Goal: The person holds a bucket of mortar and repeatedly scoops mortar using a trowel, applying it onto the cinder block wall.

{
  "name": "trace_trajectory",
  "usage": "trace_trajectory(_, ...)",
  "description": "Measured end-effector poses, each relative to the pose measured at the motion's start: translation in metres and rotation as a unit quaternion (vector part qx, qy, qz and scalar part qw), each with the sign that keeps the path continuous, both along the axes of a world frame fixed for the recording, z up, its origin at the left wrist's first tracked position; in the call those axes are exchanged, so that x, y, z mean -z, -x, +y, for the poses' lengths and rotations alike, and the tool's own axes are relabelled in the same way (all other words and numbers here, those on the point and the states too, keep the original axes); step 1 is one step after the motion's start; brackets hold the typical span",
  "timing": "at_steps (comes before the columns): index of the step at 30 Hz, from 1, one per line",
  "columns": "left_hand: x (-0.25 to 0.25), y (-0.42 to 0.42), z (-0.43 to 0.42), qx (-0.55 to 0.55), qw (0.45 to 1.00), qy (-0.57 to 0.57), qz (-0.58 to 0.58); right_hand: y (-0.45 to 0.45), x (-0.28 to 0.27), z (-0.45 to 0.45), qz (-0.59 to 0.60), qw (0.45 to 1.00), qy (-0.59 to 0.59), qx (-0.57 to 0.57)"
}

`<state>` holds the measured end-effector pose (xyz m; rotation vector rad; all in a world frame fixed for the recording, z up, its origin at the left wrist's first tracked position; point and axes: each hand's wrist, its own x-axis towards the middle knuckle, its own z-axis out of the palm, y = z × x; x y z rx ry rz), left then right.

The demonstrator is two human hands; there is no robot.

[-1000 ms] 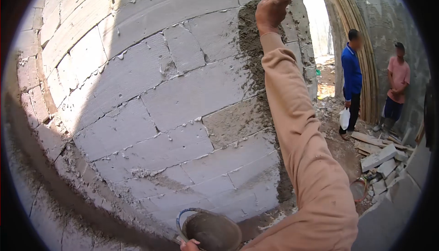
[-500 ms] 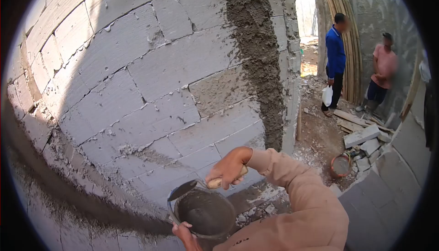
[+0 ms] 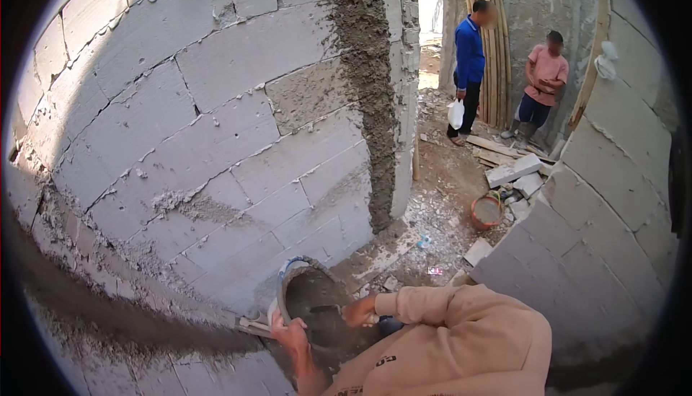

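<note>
My left hand (image 3: 290, 333) is closed on the rim of a round bucket (image 3: 282, 278), which tilts toward me. Wet grey mortar (image 3: 308, 289) lies inside it. My right hand (image 3: 357, 311) is wrapped round the handle of a trowel (image 3: 328, 309), whose blade dips into the mortar. Part of the blade is hard to make out against the grey. Behind the bucket rises a wall of pale blocks (image 3: 223, 136), with a rough dark strip of mortar (image 3: 364, 71) running down it.
Two people, one in a blue shirt (image 3: 470, 53) and one in a pink shirt (image 3: 549, 71), stand beyond the doorway near bamboo poles (image 3: 497, 71). Broken blocks (image 3: 512, 170), planks and an orange-rimmed bucket (image 3: 486, 212) lie on the rubble floor. A block wall (image 3: 605, 230) borders the right.
My right hand has lowered the trowel from above the bucket's rim into the mortar. The bucket is tilted more, with my left hand still on its rim. The view has turned right.
</note>
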<state>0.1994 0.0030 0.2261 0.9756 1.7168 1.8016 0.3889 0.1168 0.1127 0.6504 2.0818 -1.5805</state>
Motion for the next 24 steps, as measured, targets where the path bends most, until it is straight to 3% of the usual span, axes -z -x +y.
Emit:
trace_trajectory(1,-0.022,-0.01,-0.004,-0.003,0.999,0.014,-0.035,-0.001,-0.044,-0.021,-0.034,0.993,0.108,0.041)
trace_trajectory(2,-0.014,-0.003,-0.006,0.005,1.0,0.012,-0.027,0.002,-0.061,-0.037,-0.067,0.971,0.217,0.08)
trace_trajectory(3,0.0,0.005,-0.004,0.012,1.0,0.012,-0.02,0.004,-0.052,-0.046,-0.037,0.913,0.392,0.111)
trace_trajectory(5,0.009,0.007,0.0,0.02,0.999,0.008,-0.034,-0.005,-0.047,-0.048,0.045,0.767,0.624,0.142)
trace_trajectory(7,-0.003,0.001,0.003,0.018,0.996,0.006,-0.089,-0.017,-0.048,-0.043,0.116,0.583,0.789,0.154)
trace_trajectory(11,-0.007,0.011,0.019,0.038,0.982,-0.014,-0.187,-0.026,-0.046,-0.028,0.212,0.5,0.822,0.171)
trace_trajectory(14,0.018,0.028,0.039,-0.014,0.982,0.028,-0.186,-0.032,-0.074,-0.005,0.276,0.498,0.803,0.179)
trace_trajectory(18,0.022,0.034,0.065,-0.07,0.979,0.094,-0.169,-0.047,-0.156,0.049,0.403,0.508,0.746,0.154)
trace_trajectory(21,0.011,0.022,0.084,-0.091,0.98,0.084,-0.153,-0.066,-0.237,0.108,0.539,0.56,0.605,0.173)
trace_trajectory(24,0.011,0.022,0.101,-0.121,0.98,0.045,-0.151,-0.091,-0.344,0.156,0.677,0.604,0.35,0.236)
